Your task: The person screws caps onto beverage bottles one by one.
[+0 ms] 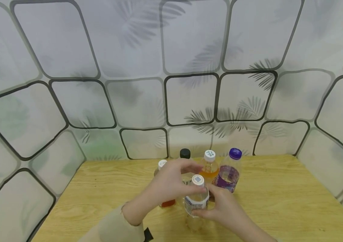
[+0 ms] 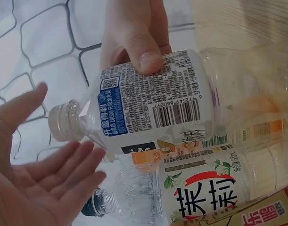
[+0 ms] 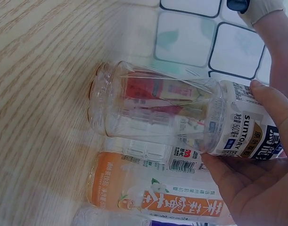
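My right hand [image 1: 224, 205] grips a clear plastic bottle [image 1: 194, 203] around its white label, thumb on the near side. The bottle stands upright, with a white cap [image 1: 198, 179] on top. My left hand [image 2: 54, 179] is beside the cap, its thumb and fingers spread on either side with a gap showing in the left wrist view. In the right wrist view, the bottle's bare lower part [image 3: 158, 110] looks see-through, and its label reads "SUNTORY". Just behind it stands a black-capped bottle [image 1: 185, 153] with a jasmine label [image 2: 200, 183], partly hidden by my left hand.
Close around stand an orange-labelled bottle [image 3: 120, 183] with a white cap, a purple-capped bottle [image 1: 229, 176], and a white-capped bottle [image 1: 167, 203] with red at its base, partly behind my left wrist. A patterned curtain [image 1: 141, 101] rises behind the wooden table [image 1: 280, 201].
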{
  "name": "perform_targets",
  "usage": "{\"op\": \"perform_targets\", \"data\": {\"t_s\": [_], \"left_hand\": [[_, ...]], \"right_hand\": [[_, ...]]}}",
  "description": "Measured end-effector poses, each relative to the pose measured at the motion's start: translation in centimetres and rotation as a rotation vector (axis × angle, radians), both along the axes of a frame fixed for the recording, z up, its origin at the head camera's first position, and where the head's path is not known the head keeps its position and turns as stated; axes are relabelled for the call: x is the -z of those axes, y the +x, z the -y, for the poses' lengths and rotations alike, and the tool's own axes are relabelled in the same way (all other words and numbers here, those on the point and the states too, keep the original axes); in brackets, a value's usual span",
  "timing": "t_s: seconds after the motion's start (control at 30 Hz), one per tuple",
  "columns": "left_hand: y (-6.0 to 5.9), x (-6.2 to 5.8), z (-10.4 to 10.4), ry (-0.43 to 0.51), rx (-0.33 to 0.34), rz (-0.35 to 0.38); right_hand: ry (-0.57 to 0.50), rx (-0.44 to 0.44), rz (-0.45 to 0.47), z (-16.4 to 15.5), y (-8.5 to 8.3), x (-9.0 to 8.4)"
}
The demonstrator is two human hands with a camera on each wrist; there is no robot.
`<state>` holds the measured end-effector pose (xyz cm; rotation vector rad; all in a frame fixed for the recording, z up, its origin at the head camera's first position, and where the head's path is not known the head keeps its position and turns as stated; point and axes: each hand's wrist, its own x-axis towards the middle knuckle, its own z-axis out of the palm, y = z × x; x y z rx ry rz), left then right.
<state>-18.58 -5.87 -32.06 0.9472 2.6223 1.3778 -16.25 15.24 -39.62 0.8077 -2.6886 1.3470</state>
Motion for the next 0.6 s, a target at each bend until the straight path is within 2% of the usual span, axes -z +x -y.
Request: {"op": "perform_targets", "data": {"t_s": [0.13, 0.23, 0.33, 0.43, 0.6], "left_hand": [[0.5, 0.1, -0.4, -0.067, -0.152, -0.104], [0.6, 0.2, -0.5, -0.059, -0.184, -0.12], [0.5, 0.4, -0.4, 0.006, -0.15, -0.092], [0.2, 0.6, -0.2, 0.081, -0.085, -0.041], [-0.4, 0.9, 0.2, 0.161, 0.018, 0.079]], "right_hand": [[-0.001, -0.002, -0.014, 0.0, 0.0, 0.1], [-0.008, -0.004, -0.01, 0.0, 0.0, 0.1], [-0.004, 0.001, -0.013, 0.0, 0.0, 0.1], [0.01, 0.011, -0.025, 0.0, 0.1, 0.0], [0.02, 0.019, -0.03, 0.1, 0.0, 0.0]]}}
